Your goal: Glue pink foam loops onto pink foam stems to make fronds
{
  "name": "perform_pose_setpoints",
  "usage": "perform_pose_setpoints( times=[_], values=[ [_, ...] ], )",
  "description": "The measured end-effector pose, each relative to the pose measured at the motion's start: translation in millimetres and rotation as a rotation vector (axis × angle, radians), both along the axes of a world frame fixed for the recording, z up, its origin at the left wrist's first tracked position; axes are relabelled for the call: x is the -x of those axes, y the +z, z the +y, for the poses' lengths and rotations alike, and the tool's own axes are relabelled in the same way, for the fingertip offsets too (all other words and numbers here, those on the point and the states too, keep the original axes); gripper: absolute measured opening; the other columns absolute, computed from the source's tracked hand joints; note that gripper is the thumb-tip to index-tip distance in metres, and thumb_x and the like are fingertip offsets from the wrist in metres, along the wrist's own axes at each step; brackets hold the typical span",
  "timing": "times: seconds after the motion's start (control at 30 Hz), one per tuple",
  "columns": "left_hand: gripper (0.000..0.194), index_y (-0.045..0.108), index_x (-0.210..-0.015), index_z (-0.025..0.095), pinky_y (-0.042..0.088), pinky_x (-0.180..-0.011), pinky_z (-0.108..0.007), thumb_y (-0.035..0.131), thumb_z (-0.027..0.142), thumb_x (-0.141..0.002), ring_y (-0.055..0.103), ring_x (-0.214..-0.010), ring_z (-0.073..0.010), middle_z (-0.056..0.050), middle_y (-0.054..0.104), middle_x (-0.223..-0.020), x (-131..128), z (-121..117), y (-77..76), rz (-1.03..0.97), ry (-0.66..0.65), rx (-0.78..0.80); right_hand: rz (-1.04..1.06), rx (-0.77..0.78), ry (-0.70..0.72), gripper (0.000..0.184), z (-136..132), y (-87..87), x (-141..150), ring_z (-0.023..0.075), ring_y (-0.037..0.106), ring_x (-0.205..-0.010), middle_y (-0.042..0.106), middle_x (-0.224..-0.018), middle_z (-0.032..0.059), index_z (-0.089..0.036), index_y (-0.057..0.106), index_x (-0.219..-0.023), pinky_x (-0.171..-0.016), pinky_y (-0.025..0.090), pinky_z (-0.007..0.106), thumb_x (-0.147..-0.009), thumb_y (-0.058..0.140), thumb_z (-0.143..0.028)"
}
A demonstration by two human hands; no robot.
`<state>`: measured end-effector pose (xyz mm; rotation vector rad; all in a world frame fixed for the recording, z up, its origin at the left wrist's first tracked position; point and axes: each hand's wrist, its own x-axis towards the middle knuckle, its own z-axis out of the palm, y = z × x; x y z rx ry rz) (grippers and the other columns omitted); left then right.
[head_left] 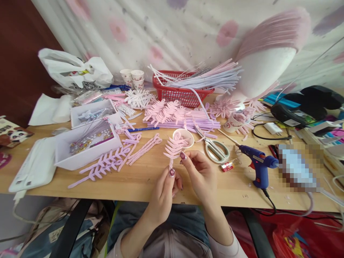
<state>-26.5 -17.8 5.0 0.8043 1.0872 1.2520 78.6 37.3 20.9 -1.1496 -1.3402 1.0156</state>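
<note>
A pink pipe-cleaner leaf point(173, 147) with paired fronds stands upright above the table's front edge. My left hand point(164, 193) pinches its twisted stem from below. At its lower right side, my right hand point(200, 172) has thumb and forefinger closed on a frond tip; the exact contact is small. Just behind the leaf is a paper cup point(188, 138) with pink pieces inside, partly hidden by it. Scissors point(215, 148) with pale handles lie to the right of the cup. Left of my hands are pink twisted stems point(143, 148) and purple pipe-cleaner leaves point(107, 161).
A blue glue gun point(258, 163) stands at the right, its cord running off the front edge. Behind are a red basket point(178, 95) of pipe cleaners and a pile of pink leaves point(165, 113). White boxes point(88, 154) of beads sit left, near a white power bank point(34, 165).
</note>
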Motion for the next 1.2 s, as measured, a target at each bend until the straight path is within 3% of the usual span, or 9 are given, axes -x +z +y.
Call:
perform_pose_setpoints(
  times=[0.53,0.8,1.03,1.2],
  values=[
    [0.044,0.053,-0.072,0.021,0.029,-0.050,-0.026,0.046,0.058,-0.095,0.029,-0.050,-0.0114,0.006,0.037,-0.056,0.0,-1.9,-0.3,0.028,0.001,-0.001,-0.030,0.033,0.042,0.024,2.6,6.2,-2.7,0.0146,0.054,-0.066,0.060,-0.068,0.0000,-0.020,0.064,-0.074,-0.066,0.044,0.028,-0.087,0.066,-0.041],
    [0.047,0.053,-0.070,0.019,0.027,-0.049,-0.025,0.045,0.057,-0.095,0.028,-0.048,-0.0095,0.005,0.038,-0.055,1.1,0.5,-0.2,-0.024,-0.016,0.001,0.029,0.021,0.004,0.020,-2.0,7.1,-7.5,0.0164,0.064,-0.070,0.071,-0.077,0.0033,-0.020,0.073,-0.086,-0.068,0.051,0.028,-0.087,0.068,-0.039],
    [0.045,0.047,-0.068,0.019,0.022,-0.046,-0.021,0.047,0.054,-0.096,0.024,-0.049,-0.0071,0.006,0.038,-0.061,2.9,1.0,-4.8,-0.118,-0.011,0.027,0.029,0.014,-0.023,0.015,-9.1,-3.2,-8.6,0.0155,0.066,-0.070,0.073,-0.077,0.0032,-0.021,0.074,-0.087,-0.067,0.052,0.027,-0.086,0.068,-0.035],
    [0.049,0.036,-0.069,0.021,0.015,-0.042,-0.018,0.053,0.062,-0.089,0.016,-0.047,-0.0053,0.009,0.029,-0.061,2.6,4.3,-12.4,-0.213,0.016,0.124,0.068,0.058,0.071,0.015,-14.7,-14.0,-5.1,0.0161,0.068,-0.076,0.075,-0.083,0.0039,-0.022,0.074,-0.092,-0.070,0.053,0.026,-0.085,0.070,-0.034]
  ],
)
